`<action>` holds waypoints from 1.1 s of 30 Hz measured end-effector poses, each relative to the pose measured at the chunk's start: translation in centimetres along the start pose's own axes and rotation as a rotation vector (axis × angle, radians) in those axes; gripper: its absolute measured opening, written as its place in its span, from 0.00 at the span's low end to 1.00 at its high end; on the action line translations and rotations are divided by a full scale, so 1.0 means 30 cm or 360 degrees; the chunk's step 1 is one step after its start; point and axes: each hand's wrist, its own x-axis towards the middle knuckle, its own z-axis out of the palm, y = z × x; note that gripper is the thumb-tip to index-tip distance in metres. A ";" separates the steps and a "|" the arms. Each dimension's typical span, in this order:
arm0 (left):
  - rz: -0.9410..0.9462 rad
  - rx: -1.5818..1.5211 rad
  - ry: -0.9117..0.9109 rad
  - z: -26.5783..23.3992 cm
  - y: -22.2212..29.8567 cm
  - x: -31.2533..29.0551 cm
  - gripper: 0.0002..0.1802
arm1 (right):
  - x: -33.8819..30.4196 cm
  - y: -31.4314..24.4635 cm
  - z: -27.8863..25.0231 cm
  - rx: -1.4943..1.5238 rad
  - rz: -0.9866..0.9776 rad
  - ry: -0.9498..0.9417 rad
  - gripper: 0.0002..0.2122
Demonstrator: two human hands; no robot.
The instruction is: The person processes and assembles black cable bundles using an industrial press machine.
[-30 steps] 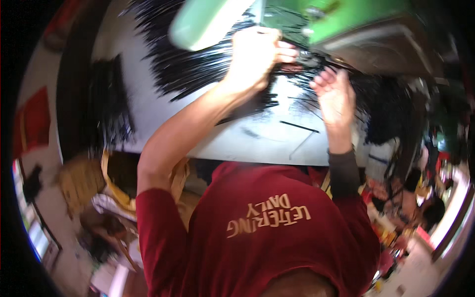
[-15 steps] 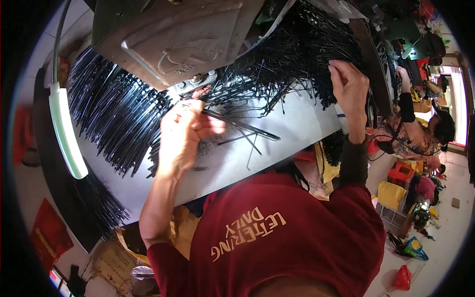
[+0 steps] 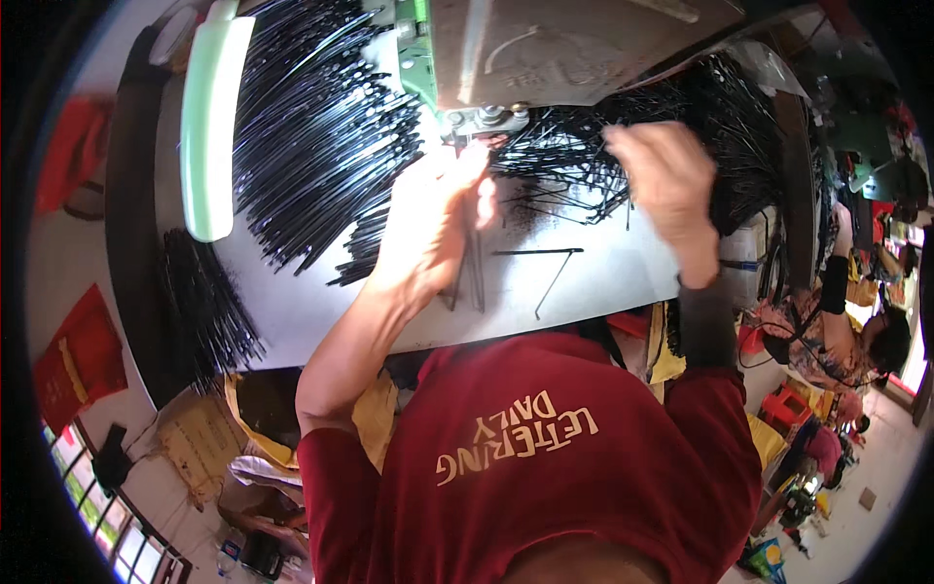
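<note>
My left hand is closed at the metal head of a machine, its fingertips in bright glare. A few thin black rods come out under that hand and point toward me. What the fingertips touch at the head is hidden by glare. My right hand is smeared by motion, over the near edge of a tangled heap of black rods. Whether it holds anything does not show. Two loose black rods, meeting at an angle, lie on the pale tabletop between my hands.
A dense bundle of straight black rods fills the table's left side, beneath a glowing lamp. More rods rest on a dark ledge at far left. The machine's broad cover overhangs the work. Another person sits at far right.
The whole view has shifted and turned. The rods at my left hand now point toward me instead of rightward. My right hand has drawn away from the heap's right side and blurred.
</note>
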 end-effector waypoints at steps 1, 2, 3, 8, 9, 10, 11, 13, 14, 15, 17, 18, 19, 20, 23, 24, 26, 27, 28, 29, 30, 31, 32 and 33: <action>-0.0014 0.0020 0.0040 0.000 -0.002 0.007 0.10 | 0.045 -0.077 0.041 0.0065 -0.0071 -0.0106 0.09; -0.0003 0.0053 0.0031 -0.005 -0.007 0.016 0.09 | 0.073 -0.130 0.087 0.0180 -0.0084 -0.0116 0.09; -0.0004 0.0101 0.0074 -0.010 -0.009 0.022 0.08 | 0.085 -0.166 0.130 0.0296 -0.0100 -0.0129 0.09; 0.0199 0.0216 0.0009 -0.037 0.001 0.044 0.08 | 0.095 -0.223 0.207 0.1014 0.0657 -0.0197 0.04; 0.0258 0.0406 0.0025 -0.036 0.008 0.044 0.07 | 0.096 -0.231 0.209 0.1295 0.1101 -0.0333 0.02; 0.0331 0.0572 0.0000 -0.039 0.007 0.047 0.08 | 0.103 -0.244 0.213 0.1503 0.1147 -0.0262 0.04; 0.0401 0.0738 -0.0027 -0.043 0.006 0.051 0.08 | 0.108 -0.252 0.213 0.1512 0.1140 -0.0281 0.04; 0.0435 0.0762 -0.0013 -0.042 0.003 0.064 0.08 | 0.115 -0.260 0.211 0.1630 0.1331 -0.0244 0.05; 0.0546 0.0816 0.0011 -0.041 0.001 0.072 0.08 | 0.117 -0.258 0.214 0.1659 0.1369 -0.0204 0.05; 0.0656 0.0872 0.0033 -0.041 0.000 0.076 0.08 | 0.118 -0.256 0.214 0.1660 0.1325 -0.0160 0.05; 0.0672 0.0822 0.0021 -0.044 0.007 0.079 0.09 | 0.114 -0.250 0.223 0.1672 0.1406 -0.0179 0.05; 0.0721 0.0867 0.0001 -0.050 0.010 0.082 0.10 | 0.116 -0.246 0.226 0.1673 0.1407 -0.0187 0.05; 0.0768 0.0911 -0.0019 -0.056 0.013 0.085 0.12 | 0.118 -0.244 0.229 0.1671 0.1392 -0.0211 0.06; 0.0765 0.0908 -0.0014 -0.060 0.015 0.086 0.12 | 0.120 -0.245 0.232 0.1669 0.1377 -0.0233 0.06; 0.0597 0.0924 -0.0048 -0.076 0.014 0.093 0.12 | 0.130 -0.259 0.235 0.1728 0.1465 -0.0265 0.07; 0.0632 0.0926 -0.0067 -0.085 0.006 0.103 0.13 | 0.128 -0.261 0.239 0.1730 0.1465 -0.0272 0.07; 0.0664 0.0926 -0.0077 -0.085 0.006 0.104 0.14 | 0.119 -0.260 0.245 0.1910 0.1492 -0.0232 0.07; 0.0685 0.0949 -0.0119 -0.082 0.011 0.102 0.14 | 0.117 -0.259 0.246 0.1913 0.1491 -0.0240 0.07; 0.0706 0.0971 -0.0164 -0.076 0.018 0.101 0.14 | 0.115 -0.255 0.246 0.1998 0.1523 -0.0193 0.07; 0.0707 0.0968 -0.0160 -0.068 0.020 0.105 0.14 | 0.113 -0.251 0.246 0.2082 0.1554 -0.0146 0.07; 0.0708 0.0940 -0.0181 -0.056 0.020 0.113 0.14 | 0.112 -0.245 0.246 0.2082 0.1552 -0.0151 0.07; 0.0712 0.0916 -0.0199 -0.048 0.026 0.115 0.14 | 0.112 -0.240 0.249 0.2164 0.1589 -0.0143 0.06; 0.0713 0.0865 -0.0248 -0.041 0.038 0.111 0.15 | 0.114 -0.235 0.252 0.2245 0.1626 -0.0135 0.06; 0.0716 0.0867 -0.0240 -0.047 0.039 0.111 0.15 | 0.116 -0.235 0.256 0.2327 0.1663 -0.0127 0.06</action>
